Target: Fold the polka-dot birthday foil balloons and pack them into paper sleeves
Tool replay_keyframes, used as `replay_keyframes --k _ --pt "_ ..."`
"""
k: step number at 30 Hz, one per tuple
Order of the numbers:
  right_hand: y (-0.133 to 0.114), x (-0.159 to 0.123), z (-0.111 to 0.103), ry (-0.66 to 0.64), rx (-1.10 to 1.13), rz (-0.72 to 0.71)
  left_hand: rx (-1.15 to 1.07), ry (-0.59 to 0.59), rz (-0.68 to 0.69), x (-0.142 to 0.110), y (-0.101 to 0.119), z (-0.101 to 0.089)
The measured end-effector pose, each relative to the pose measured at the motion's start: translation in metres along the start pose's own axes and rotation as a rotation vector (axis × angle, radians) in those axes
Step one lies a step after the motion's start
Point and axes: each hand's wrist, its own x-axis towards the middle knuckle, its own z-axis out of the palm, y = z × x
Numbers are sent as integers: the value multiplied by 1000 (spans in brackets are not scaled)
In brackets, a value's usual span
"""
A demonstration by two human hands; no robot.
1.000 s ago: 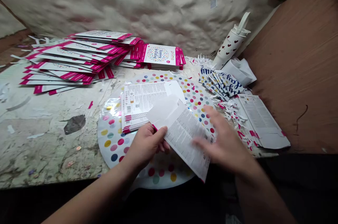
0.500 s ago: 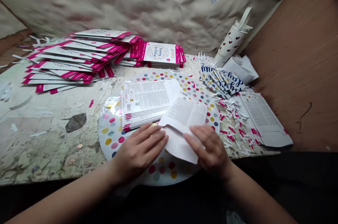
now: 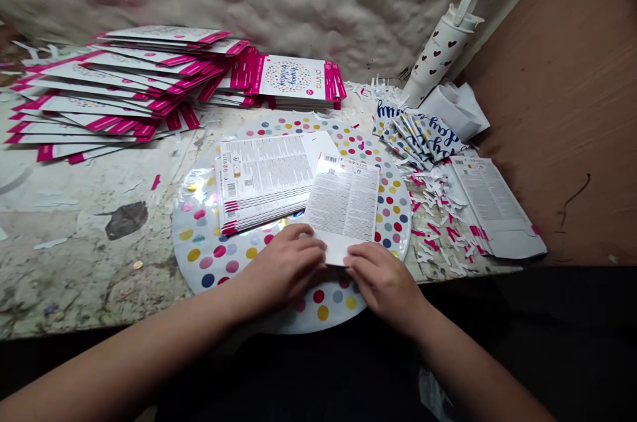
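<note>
A white printed card sleeve [image 3: 344, 203] lies flat on a round foil balloon with coloured dots [image 3: 199, 251]. My left hand [image 3: 284, 267] and my right hand [image 3: 382, 282] both pinch its near edge, fingers curled over it. To the left of the sleeve, a small pile of the same printed sleeves [image 3: 263, 180] rests on the balloon.
A big fanned heap of pink-edged packages [image 3: 124, 87] covers the back left of the worn table [image 3: 74, 223]. Folded blue-lettered balloons [image 3: 423, 140], paper scraps and flat sleeves [image 3: 490, 206] lie at right. A heart-patterned bottle [image 3: 440, 50] leans against the wall.
The sleeve was held up and tilted in my left hand; it now lies flat on the balloon, and both hands have come to its near edge.
</note>
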Motion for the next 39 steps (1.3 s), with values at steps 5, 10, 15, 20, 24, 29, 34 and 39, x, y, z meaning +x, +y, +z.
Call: replay_keyframes --k 5,10,15,20,24,29,34,39 --pt "12 22 -11 -26 -52 302 99 -16 -370 27 -9 -8" --pt "9 26 -13 -246 -265 49 -73 -136 -467 38 -26 -21" --pt "-5 29 -15 -332 -534 3 -266 131 -512 21 -18 -34" --pt "-20 35 -23 125 -550 -217 -1364 -35 -785 12 8 -31" --pt "-35 38 -11 238 -519 -280 -1675 339 -905 21 11 -21" --pt "-40 36 -2 275 -425 -258 -1829 418 -963 24 8 -14" --pt "-29 42 -22 105 99 -29 -1783 392 -894 19 9 -15" --pt "-25 61 -34 108 346 223 -1827 300 -768 17 15 -23"
